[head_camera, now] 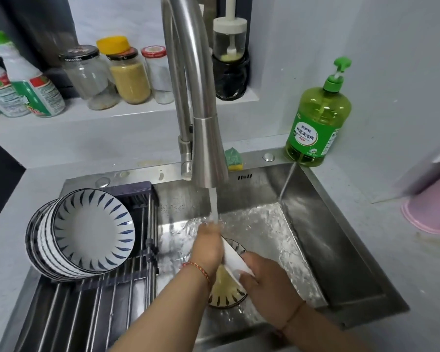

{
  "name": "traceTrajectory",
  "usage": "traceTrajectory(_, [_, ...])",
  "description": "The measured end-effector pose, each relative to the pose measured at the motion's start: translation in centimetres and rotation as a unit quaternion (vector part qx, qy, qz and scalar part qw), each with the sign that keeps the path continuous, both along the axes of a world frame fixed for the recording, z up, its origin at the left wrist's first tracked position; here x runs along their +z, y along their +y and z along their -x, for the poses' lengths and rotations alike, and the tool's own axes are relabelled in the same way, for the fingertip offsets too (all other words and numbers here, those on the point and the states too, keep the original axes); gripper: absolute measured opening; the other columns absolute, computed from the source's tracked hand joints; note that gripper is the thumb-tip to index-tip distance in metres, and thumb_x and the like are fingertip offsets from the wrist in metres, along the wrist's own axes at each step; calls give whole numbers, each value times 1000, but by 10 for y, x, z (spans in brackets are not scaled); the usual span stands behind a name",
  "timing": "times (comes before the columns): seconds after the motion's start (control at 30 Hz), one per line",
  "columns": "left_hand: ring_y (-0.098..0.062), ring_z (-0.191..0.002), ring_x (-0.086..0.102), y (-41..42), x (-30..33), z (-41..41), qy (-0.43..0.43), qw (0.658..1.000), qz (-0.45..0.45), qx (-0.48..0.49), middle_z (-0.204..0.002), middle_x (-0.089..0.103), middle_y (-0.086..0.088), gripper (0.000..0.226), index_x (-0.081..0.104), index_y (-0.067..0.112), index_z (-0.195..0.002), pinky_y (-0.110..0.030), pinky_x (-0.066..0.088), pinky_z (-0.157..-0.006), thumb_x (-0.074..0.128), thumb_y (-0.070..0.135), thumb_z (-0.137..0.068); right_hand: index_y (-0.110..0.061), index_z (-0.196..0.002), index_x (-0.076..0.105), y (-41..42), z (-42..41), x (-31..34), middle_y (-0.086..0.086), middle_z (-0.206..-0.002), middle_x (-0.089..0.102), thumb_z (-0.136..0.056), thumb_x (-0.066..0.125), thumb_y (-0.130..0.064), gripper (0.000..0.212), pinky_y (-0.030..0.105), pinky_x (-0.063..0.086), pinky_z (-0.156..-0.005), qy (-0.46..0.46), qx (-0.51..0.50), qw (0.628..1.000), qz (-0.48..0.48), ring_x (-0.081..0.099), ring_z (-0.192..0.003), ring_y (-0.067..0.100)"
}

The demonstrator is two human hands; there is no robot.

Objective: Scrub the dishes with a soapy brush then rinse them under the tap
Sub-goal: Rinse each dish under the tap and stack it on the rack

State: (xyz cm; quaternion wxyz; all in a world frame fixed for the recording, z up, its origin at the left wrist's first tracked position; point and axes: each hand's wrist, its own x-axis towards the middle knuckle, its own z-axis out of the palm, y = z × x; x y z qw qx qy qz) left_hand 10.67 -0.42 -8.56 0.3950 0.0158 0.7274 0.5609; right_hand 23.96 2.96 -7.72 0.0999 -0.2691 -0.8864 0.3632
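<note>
1. Stainless sink (pixel 315 237): tap (pixel 208 153) runs onto a bowl (pixel 235 262) gripped by the right hand (pixel 267 278); left hand (pixel 206 246) seemingly rubs it, grip unclear.
2. Washed bowls (pixel 87 232) stacked on rack (pixel 92 308); one dirty bowl (pixel 226 293) remains.

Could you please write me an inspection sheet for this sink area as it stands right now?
Surface: stainless sink wet, tap running.
Job's things: white dish held on edge over a patterned bowl on the sink floor; stack of blue-striped bowls tilted on the drying rack.
Clutter: green dish soap bottle at the sink corner; sponge behind the tap; jars on the ledge.
Grippers: left hand under the stream, against the dish; right hand grips the dish.
Cables: nothing seen.
Surroundings: pink cup at right; no brush seen.
</note>
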Motion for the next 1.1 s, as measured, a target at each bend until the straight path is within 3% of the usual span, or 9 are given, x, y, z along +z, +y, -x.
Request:
traceTrajectory(0.1, [-28, -77, 61, 11, 1, 13, -35, 999, -17, 32, -84, 63, -15, 47, 62, 7, -93, -36, 48, -76, 35, 44, -100, -23, -87, 56, 0, 1, 6, -9, -67, 49, -77, 40, -40, 26, 11, 33, -58, 30, -29, 998, 39, 48, -64, 5])
traceTrajectory(0.2, [-24, -66, 58, 13, -7, 20, -75, 995, -31, 50, -67, 59, -7, 51, 61, 12, -83, -33, 49, -66, 36, 55, -98, -24, -83, 59, 4, 4, 15, -8, -68, 57, -73, 46, -37, 21, 10, 37, -57, 76, -92, 983, 141, 53, -64, -2])
traceTrajectory(0.3, [-23, -78, 61, 7, -17, 18, -144, 987, -42, 57, -80, 64, -6, 57, 58, 17, -78, -38, 51, -78, 35, 67, -91, -12, -80, 64, 9, 9, 17, 7, -76, 66, -70, 52, -33, 26, 24, 46, -61, 125, -147, 946, 259, 57, -68, 8])
traceTrajectory(0.4, [-28, -93, 65, -2, -19, 11, -190, 976, -58, 87, -99, 71, -10, 55, 64, 17, -101, -48, 50, -91, 33, 61, -95, -10, -87, 67, 14, 13, 13, 15, -89, 69, -70, 57, -30, 28, 38, 50, -61, 158, -184, 899, 364, 63, -78, 27])
traceTrajectory(0.57, [-32, -103, 65, -22, -30, 11, -257, 955, -110, 101, -109, 72, -10, 54, 62, 21, -118, -46, 54, -83, 37, 62, -93, -5, -103, 66, 21, 22, 15, 18, -101, 71, -91, 53, -10, 18, 57, 49, -86, 213, -198, 803, 520, 65, -98, 36])
traceTrajectory(0.63, [-30, -98, 66, -30, -29, 12, -277, 942, -141, 127, -103, 73, -9, 43, 63, 19, -115, -43, 57, -75, 43, 52, -96, 0, -110, 63, 26, 26, 11, 22, -107, 68, -94, 46, -8, 23, 59, 46, -94, 232, -203, 759, 573, 63, -104, 39])
traceTrajectory(0.77, [-35, -109, 63, -49, -30, 16, -311, 919, -195, 146, -118, 68, -13, 43, 59, 14, -126, -47, 60, -70, 57, 40, -91, 1, -123, 55, 27, 34, 0, 22, -119, 63, -94, 44, -7, 32, 55, 42, -101, 266, -207, 658, 674, 58, -114, 38])
traceTrajectory(0.97, [-42, -111, 60, -66, -21, 16, -344, 878, -296, 153, -121, 65, -17, 54, 57, 15, -129, -59, 52, -85, 61, 42, -82, -4, -130, 52, 14, 44, -11, 18, -124, 62, -98, 39, -16, 36, 49, 51, -90, 253, -234, 563, 751, 56, -116, 34])
traceTrajectory(1.1, [-38, -92, 69, -68, -1, 15, -303, 890, -310, 139, -110, 70, -20, 43, 57, 6, -122, -53, 57, -69, 61, 18, -81, -5, -127, 54, 6, 49, -12, 17, -119, 64, -99, 38, -19, 35, 47, 56, -72, 254, -256, 535, 764, 58, -109, 33])
